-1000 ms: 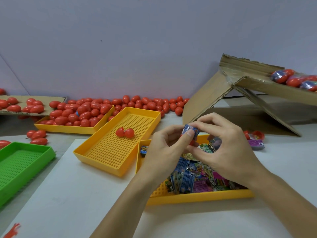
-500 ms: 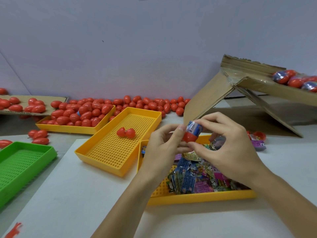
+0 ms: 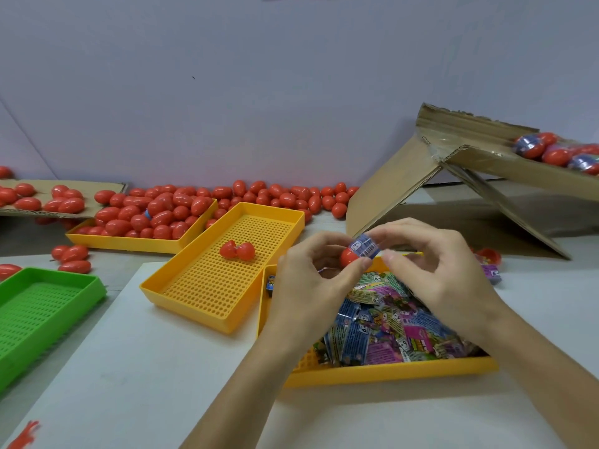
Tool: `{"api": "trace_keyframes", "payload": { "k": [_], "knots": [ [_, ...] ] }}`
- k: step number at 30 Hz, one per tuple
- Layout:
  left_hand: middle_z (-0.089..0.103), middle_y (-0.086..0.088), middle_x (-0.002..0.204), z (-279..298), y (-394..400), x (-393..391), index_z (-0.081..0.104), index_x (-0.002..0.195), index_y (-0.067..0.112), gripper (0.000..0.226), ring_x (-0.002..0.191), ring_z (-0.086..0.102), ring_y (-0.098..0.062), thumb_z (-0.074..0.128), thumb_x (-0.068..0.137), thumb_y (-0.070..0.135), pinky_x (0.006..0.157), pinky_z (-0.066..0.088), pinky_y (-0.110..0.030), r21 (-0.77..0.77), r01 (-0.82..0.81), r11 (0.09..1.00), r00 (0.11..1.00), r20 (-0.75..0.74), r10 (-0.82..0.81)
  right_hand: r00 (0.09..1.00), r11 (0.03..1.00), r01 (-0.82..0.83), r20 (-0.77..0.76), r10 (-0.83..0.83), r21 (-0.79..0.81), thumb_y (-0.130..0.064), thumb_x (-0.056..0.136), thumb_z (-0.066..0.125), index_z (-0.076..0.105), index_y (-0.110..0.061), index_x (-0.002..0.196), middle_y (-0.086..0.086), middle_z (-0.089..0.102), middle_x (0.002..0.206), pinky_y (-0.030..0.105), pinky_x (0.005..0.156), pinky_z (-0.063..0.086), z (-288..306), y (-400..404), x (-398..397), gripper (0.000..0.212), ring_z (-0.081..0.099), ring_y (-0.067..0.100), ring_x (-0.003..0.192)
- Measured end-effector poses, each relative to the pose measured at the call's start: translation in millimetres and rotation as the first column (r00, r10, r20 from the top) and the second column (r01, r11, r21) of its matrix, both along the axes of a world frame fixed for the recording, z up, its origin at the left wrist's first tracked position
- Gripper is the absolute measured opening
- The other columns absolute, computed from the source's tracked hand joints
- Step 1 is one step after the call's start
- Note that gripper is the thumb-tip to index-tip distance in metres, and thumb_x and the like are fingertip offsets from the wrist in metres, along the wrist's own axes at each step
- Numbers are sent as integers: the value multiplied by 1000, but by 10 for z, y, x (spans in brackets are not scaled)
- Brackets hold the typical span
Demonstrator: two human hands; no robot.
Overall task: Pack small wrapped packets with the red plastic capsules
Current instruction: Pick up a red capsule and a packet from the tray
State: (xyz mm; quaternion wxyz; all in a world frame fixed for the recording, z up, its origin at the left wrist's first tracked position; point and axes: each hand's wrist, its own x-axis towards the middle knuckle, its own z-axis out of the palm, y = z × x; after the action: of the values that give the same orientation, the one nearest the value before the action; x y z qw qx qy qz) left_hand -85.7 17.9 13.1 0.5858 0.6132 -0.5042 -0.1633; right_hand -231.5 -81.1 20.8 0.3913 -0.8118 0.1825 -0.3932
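Note:
Above the near yellow tray (image 3: 389,372) of small wrapped packets (image 3: 382,332), both my hands hold one red capsule half (image 3: 349,257) with a blue packet (image 3: 365,247) sticking out of it. My left hand (image 3: 311,286) pinches the red half between thumb and fingers. Fingers of my right hand (image 3: 444,277) curl round the packet's upper end, the thumb just below it. An opened, hinged red capsule (image 3: 236,250) lies in the middle yellow tray (image 3: 207,286).
A far yellow tray (image 3: 129,243) is heaped with red capsules (image 3: 155,212), and more lie along the wall. A green tray (image 3: 39,312) sits at the left. A tilted cardboard box (image 3: 389,196) at the right holds filled capsules (image 3: 551,150).
The blue packet has gone deeper into the red half, and the red half has turned into clear view. Both hands have stayed over the packet tray.

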Motion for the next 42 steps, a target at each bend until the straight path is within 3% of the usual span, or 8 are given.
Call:
{"api": "trace_keyframes", "payload": {
  "k": [7, 15, 20, 23, 27, 33, 38, 42],
  "knots": [
    [70, 4, 91, 15, 19, -40, 70, 108, 15, 30, 82, 68, -10, 82, 80, 22, 71, 61, -30, 23, -20, 1000, 984, 175, 15, 994, 988, 110, -26, -107, 109, -29, 90, 67, 74, -30, 84, -18, 71, 76, 14, 67, 48, -3, -4, 37, 9, 65, -3, 75],
    [64, 11, 88, 32, 32, -45, 70, 110, 18, 34, 74, 65, -8, 82, 79, 25, 68, 58, -26, 24, -66, 998, 943, 327, 54, 997, 964, 77, -48, -67, 253, -30, 92, 64, 76, -26, 90, 10, 73, 83, 51, 82, 56, 4, 9, 48, 13, 65, 34, 84],
    [64, 10, 88, 27, 31, -46, 70, 110, 19, 34, 75, 65, -6, 81, 79, 28, 69, 57, -22, 17, -87, 996, 931, 358, 75, 995, 972, 79, -83, -62, 221, -30, 91, 65, 75, -28, 90, -13, 73, 79, 27, 75, 49, -21, -3, 46, 10, 65, 1, 76],
    [66, 8, 89, 28, 37, -46, 69, 110, 18, 34, 76, 65, -6, 81, 79, 28, 70, 57, -22, 15, -90, 996, 931, 356, 79, 993, 980, 89, -94, -73, 179, -31, 90, 66, 74, -28, 89, -17, 72, 79, 20, 74, 45, -24, 1, 55, 9, 63, -2, 76],
    [67, 7, 89, 20, 31, -47, 68, 111, 17, 32, 78, 66, -6, 80, 81, 24, 69, 58, -23, 11, -74, 997, 944, 324, 67, 991, 989, 107, -86, -99, 106, -43, 83, 63, 73, -28, 86, -12, 71, 83, 10, 71, 45, 1, 31, 59, 19, 63, -2, 82],
    [69, 2, 89, 6, 20, -50, 69, 110, 16, 27, 82, 68, -11, 77, 86, 22, 69, 60, -29, 14, -55, 998, 954, 295, 48, 995, 993, 90, -45, -87, 76, -28, 90, 67, 73, -28, 89, -20, 70, 85, 9, 70, 46, -4, 25, 67, 6, 63, -5, 81],
    [71, 2, 84, 12, 2, -13, 71, 104, 17, 20, 79, 68, -10, 78, 85, 18, 69, 58, -22, -15, -60, 998, 996, 66, 61, 998, 998, 57, -7, -57, 36, -16, 87, 73, 69, -31, 107, -8, 66, 104, 26, 75, 56, -48, 26, 46, 25, 62, 8, 102],
    [74, -1, 89, 20, 4, 7, 71, 103, 16, 20, 84, 71, -15, 78, 85, 20, 74, 60, -30, -2, -3, 1000, 995, -101, 2, 994, 978, 84, -59, -96, -189, -35, 80, 77, 60, -39, 120, -19, 54, 116, 16, 76, 48, -91, 58, 68, 43, 55, 4, 113]
  ]
}}
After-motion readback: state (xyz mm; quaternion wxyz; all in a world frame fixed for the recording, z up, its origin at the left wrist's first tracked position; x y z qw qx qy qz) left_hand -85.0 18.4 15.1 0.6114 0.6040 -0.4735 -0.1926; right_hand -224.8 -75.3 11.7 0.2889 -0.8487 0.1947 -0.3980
